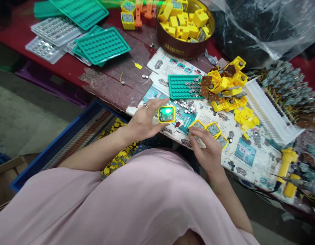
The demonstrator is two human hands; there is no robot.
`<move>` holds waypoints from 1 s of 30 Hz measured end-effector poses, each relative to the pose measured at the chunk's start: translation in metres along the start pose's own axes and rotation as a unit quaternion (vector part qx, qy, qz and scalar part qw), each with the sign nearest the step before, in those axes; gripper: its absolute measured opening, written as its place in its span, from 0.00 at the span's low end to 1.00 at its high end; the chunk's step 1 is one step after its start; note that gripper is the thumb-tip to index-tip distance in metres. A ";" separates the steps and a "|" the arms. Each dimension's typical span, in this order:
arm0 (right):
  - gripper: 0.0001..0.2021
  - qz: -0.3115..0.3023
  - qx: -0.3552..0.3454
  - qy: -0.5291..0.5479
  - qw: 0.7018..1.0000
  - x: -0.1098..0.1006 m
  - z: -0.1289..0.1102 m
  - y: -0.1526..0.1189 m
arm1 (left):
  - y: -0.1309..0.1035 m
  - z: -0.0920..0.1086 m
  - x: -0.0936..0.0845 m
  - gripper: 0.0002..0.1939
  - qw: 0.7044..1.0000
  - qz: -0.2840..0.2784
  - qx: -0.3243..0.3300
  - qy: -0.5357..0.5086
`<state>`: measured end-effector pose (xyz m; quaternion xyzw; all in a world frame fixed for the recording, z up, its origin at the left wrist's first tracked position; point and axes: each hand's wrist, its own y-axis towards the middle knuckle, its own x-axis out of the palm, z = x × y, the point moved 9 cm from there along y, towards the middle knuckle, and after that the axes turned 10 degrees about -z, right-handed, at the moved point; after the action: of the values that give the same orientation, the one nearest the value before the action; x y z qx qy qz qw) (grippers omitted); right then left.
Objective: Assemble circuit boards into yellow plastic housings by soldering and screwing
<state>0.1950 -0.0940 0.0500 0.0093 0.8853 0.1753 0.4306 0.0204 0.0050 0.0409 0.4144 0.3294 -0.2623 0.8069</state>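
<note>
My left hand is around a small square yellow plastic box, its thumb along the lower edge and its forefinger stretched past the upper edge. A green light glows inside this box. My right hand has thumb and fingertips closed at the near edge of another yellow box, which lies on the printed sheet. Two similar boxes with grey insides touch it in a row to the right. Loose button cells are scattered just beyond, below a green tray partly filled with cells.
A brown bowl of yellow boxes stands at the back. Green trays are stacked at left. Yellow housings, flat yellow pieces, a white rack of wired parts and a yellow-handled tool lie right. A blue crate sits below left.
</note>
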 end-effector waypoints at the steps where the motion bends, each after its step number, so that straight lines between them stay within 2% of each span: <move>1: 0.12 0.001 0.000 -0.001 1.000 0.000 0.000 0.000 | 0.000 0.000 0.002 0.35 1.000 -0.005 -0.004 0.000; 7: 0.12 0.001 0.013 -0.006 1.000 0.003 -0.006 0.007 | 0.005 0.009 0.009 0.37 0.999 -0.028 -0.019 -0.035; 10: 0.16 0.006 0.063 0.036 0.997 0.004 0.000 0.008 | 0.010 0.022 0.010 0.37 0.998 -0.022 -0.002 -0.054; 13: 0.19 0.001 0.105 0.095 0.990 0.008 0.009 0.006 | 0.014 0.029 0.018 0.37 0.996 -0.044 0.000 -0.076; 18: 0.19 -0.004 0.119 0.129 0.984 0.010 0.012 0.001 | 0.017 0.030 0.032 0.36 0.993 -0.071 -0.014 -0.097; 21: 0.19 -0.009 0.111 0.130 0.985 0.010 0.009 0.000 | 0.018 0.032 0.035 0.35 0.994 -0.065 -0.009 -0.090; 30: 0.19 0.012 0.107 0.129 0.986 0.007 0.012 -0.003 | 0.017 0.046 0.027 0.38 0.993 -0.006 0.069 -0.096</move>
<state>0.1997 -0.0923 0.0369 0.0430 0.9470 0.0842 0.3069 0.0642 -0.0289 0.0500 0.4397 0.2340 -0.3275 0.8029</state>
